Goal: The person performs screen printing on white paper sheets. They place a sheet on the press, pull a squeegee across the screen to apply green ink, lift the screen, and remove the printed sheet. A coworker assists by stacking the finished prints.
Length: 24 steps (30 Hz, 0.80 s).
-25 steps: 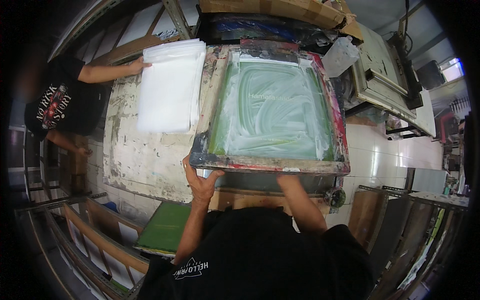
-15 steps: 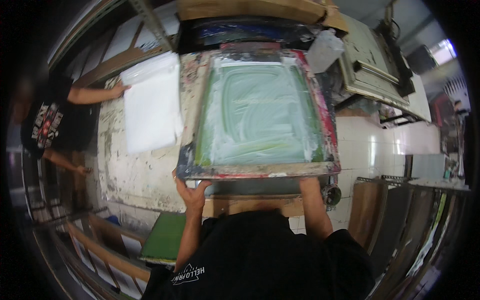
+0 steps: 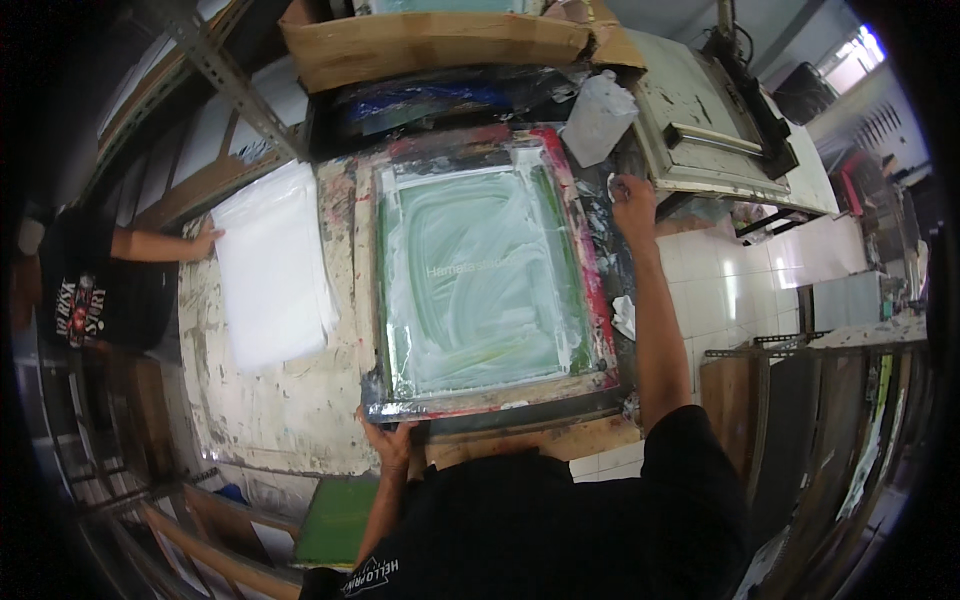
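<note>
A wooden screen-printing frame (image 3: 480, 408) lies on the table, its green mesh (image 3: 480, 280) smeared with white ink. At its near left corner my left hand (image 3: 388, 440) is closed on the edge, thumb on the near side. My right arm reaches out past the frame's right side. There my right hand (image 3: 634, 205) pinches a small white crumpled scrap (image 3: 611, 186), partly hidden by the fingers. Another white crumpled scrap (image 3: 623, 318) lies beside the frame's right edge, below my right hand.
At the left, a co-worker's hand (image 3: 203, 243) touches a stack of white sheets (image 3: 275, 270) on the stained table (image 3: 240, 420). Behind the frame are a cardboard box (image 3: 440, 52) and a whitish container (image 3: 600, 118). A machine (image 3: 700, 110) stands far right; a green screen (image 3: 335, 525) is near left.
My right hand has left the frame's near edge and moved forward to the right, now with a white scrap. The frame sits lower and further left in view; my left hand stays on it.
</note>
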Each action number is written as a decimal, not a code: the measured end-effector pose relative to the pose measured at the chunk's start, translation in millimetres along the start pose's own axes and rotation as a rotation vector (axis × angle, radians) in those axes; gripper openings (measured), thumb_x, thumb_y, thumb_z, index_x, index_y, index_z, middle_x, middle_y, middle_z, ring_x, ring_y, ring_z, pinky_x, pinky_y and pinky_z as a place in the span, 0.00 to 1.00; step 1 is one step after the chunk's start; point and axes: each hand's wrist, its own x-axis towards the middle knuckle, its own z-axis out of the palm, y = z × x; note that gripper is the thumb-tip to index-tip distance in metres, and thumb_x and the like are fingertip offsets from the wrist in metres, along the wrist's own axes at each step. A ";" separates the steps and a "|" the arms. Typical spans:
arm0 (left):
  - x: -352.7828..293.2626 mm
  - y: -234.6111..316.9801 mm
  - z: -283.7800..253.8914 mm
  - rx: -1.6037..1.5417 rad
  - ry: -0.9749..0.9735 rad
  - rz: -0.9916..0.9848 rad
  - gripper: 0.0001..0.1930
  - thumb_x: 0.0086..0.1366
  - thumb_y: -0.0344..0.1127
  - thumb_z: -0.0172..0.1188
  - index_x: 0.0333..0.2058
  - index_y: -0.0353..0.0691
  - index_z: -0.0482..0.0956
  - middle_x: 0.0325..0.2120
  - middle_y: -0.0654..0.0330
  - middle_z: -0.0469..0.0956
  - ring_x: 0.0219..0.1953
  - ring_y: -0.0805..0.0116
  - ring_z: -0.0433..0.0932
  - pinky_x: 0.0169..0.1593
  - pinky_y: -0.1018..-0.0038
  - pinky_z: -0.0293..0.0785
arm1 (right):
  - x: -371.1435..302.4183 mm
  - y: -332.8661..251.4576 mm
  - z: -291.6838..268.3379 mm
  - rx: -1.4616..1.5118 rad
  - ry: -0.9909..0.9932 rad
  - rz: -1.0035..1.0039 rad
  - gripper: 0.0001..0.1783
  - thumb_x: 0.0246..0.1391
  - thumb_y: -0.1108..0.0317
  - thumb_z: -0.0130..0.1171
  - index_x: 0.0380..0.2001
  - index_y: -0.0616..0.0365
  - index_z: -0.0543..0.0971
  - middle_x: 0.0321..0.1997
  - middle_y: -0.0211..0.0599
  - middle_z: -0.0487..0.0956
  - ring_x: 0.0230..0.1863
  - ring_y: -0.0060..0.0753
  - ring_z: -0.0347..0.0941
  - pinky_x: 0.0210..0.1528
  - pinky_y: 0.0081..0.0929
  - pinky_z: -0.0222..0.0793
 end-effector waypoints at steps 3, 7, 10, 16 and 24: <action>-1.6 17.9 15.4 -0.131 0.022 -0.099 0.44 0.45 0.32 0.80 0.60 0.34 0.65 0.49 0.59 0.68 0.51 0.65 0.69 0.58 0.67 0.69 | 12.4 -12.5 32.9 -0.168 -0.067 -0.127 0.16 0.49 0.69 0.62 0.42 0.63 0.84 0.40 0.51 0.83 0.45 0.56 0.76 0.53 0.49 0.70; -1.8 12.2 14.3 -0.019 0.014 0.002 0.46 0.45 0.33 0.80 0.62 0.32 0.65 0.51 0.57 0.69 0.53 0.63 0.70 0.59 0.66 0.69 | 40.4 -94.8 62.9 0.061 0.014 -0.326 0.26 0.51 0.62 0.66 0.54 0.60 0.79 0.55 0.52 0.78 0.57 0.59 0.70 0.62 0.47 0.64; -3.3 25.0 14.1 0.031 0.017 0.025 0.42 0.47 0.33 0.79 0.61 0.29 0.68 0.52 0.53 0.70 0.54 0.59 0.71 0.60 0.64 0.68 | 71.2 -163.3 111.6 0.156 -0.133 -0.553 0.44 0.51 0.56 0.69 0.69 0.56 0.65 0.62 0.51 0.72 0.65 0.57 0.65 0.67 0.52 0.59; 8.2 47.6 18.1 0.171 0.025 0.170 0.41 0.50 0.39 0.80 0.59 0.29 0.71 0.51 0.51 0.71 0.55 0.55 0.72 0.61 0.61 0.67 | 99.1 -200.6 171.8 -0.111 -0.560 -0.551 0.52 0.48 0.52 0.72 0.74 0.45 0.59 0.58 0.44 0.74 0.62 0.47 0.67 0.60 0.49 0.60; 13.0 54.1 19.9 0.266 0.059 0.166 0.46 0.44 0.47 0.82 0.58 0.30 0.72 0.53 0.43 0.76 0.54 0.43 0.74 0.59 0.55 0.68 | -76.8 -212.8 29.5 0.040 -0.720 -0.468 0.57 0.37 0.50 0.77 0.73 0.40 0.64 0.46 0.41 0.75 0.51 0.47 0.72 0.48 0.47 0.60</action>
